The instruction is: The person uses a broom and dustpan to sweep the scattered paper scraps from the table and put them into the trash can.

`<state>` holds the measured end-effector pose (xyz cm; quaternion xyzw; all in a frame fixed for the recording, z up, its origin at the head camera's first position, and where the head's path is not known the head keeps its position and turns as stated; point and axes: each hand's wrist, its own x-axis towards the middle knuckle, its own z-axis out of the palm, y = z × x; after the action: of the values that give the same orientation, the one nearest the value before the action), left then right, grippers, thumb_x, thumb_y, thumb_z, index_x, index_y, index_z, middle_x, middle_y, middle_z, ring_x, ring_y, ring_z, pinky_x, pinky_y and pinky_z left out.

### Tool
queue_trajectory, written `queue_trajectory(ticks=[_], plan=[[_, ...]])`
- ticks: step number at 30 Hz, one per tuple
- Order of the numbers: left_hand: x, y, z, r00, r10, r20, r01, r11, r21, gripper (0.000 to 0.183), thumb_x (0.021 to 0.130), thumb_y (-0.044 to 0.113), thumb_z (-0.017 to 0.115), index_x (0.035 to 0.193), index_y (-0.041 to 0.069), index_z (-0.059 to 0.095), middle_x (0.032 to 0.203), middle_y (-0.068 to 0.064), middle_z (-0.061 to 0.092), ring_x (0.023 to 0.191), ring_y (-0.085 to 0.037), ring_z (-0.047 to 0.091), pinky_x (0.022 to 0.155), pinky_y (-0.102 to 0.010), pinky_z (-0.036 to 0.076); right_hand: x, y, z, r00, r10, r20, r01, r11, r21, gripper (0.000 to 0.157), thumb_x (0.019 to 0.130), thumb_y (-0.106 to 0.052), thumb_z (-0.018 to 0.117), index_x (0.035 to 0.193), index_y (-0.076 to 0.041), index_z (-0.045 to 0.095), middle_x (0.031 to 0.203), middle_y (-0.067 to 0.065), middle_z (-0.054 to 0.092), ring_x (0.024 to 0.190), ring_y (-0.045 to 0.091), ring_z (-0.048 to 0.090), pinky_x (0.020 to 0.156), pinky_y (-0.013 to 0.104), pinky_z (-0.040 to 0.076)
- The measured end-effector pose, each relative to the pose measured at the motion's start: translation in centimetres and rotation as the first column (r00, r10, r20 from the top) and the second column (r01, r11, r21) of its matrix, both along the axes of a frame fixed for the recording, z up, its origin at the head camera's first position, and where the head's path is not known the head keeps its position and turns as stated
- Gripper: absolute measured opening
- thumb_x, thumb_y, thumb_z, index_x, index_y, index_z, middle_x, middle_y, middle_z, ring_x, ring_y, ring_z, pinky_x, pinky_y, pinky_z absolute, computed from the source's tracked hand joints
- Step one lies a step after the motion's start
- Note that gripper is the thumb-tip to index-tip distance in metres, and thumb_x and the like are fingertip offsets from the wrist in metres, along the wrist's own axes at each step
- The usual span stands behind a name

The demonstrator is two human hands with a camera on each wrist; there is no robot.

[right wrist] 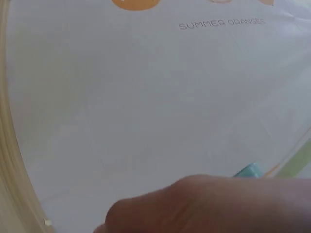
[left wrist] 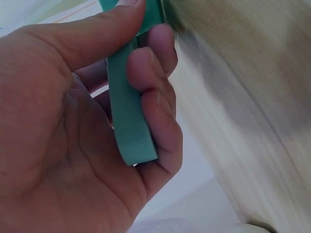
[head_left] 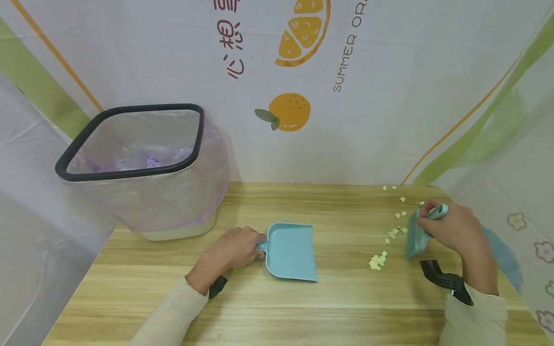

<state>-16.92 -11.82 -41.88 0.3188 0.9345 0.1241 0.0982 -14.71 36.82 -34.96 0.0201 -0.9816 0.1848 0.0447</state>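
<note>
A light blue dustpan [head_left: 291, 251] lies on the wooden table, its open edge facing right. My left hand [head_left: 240, 246] grips the dustpan by its handle [left wrist: 129, 111], fingers curled round it in the left wrist view. At the right side, my right hand [head_left: 459, 226] holds a small blue hand brush [head_left: 416, 238], bristles pointing down toward the tabletop. Left of the brush, yellowish paper scraps [head_left: 376, 262] lie scattered, a small cluster nearest the front and the others trailing toward the back edge. In the right wrist view, the hand [right wrist: 194, 208] hides most of the brush.
A bin [head_left: 182, 202] with a black rim and a clear purplish liner stands at the back left of the wooden table [head_left: 329, 312]. A white cloth printed with oranges [head_left: 290, 111] hangs behind the table's back edge, with more cloth at both sides.
</note>
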Motion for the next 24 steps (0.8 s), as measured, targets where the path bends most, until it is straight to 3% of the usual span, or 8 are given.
queue_trajectory(ticks=[7,13,17,24], plan=[[0.0,0.1,0.0,1.000,0.011,0.012,-0.011,1.000,-0.001,0.016,0.101,0.023,0.083,0.095,0.014,0.070,0.079,0.005,0.055,0.073,-0.015,0.050,0.069,-0.037,0.045,0.1,1.6,-0.2,0.996,-0.076,-0.052,0.078,0.996,0.044,0.017,0.097,-0.014,0.066,0.112,-0.008,0.069,0.079,0.014,0.065,0.077,0.044,0.058,0.061,0.047,0.043],[0.0,0.0,0.1,1.000,0.006,0.012,-0.006,1.000,0.007,0.017,0.101,0.022,0.083,0.093,0.015,0.069,0.079,0.005,0.055,0.073,-0.015,0.050,0.068,-0.037,0.044,0.0,2.4,-0.8,0.982,-0.163,-0.097,0.169,0.984,0.055,0.032,0.097,-0.010,0.069,0.128,-0.003,0.067,0.113,0.042,0.065,0.086,0.060,0.061,0.062,0.064,0.049],[0.0,0.0,0.1,1.000,0.008,0.016,-0.008,1.000,0.008,0.017,0.101,0.022,0.083,0.093,0.014,0.069,0.079,0.004,0.055,0.073,-0.015,0.050,0.068,-0.037,0.045,-0.2,2.4,-1.4,0.965,-0.227,-0.130,0.233,0.972,0.035,0.034,0.099,-0.009,0.066,0.132,-0.002,0.067,0.125,0.044,0.062,0.096,0.065,0.060,0.068,0.067,0.049],[0.0,0.1,0.2,0.999,0.024,0.034,-0.024,1.000,-0.005,0.016,0.101,0.022,0.082,0.095,0.015,0.070,0.079,0.004,0.056,0.074,-0.016,0.050,0.070,-0.038,0.045,-1.1,2.3,-3.2,0.929,-0.275,-0.246,0.282,0.959,-0.008,0.029,0.099,-0.006,0.072,0.127,-0.001,0.073,0.128,0.039,0.065,0.102,0.068,0.061,0.075,0.072,0.049]])
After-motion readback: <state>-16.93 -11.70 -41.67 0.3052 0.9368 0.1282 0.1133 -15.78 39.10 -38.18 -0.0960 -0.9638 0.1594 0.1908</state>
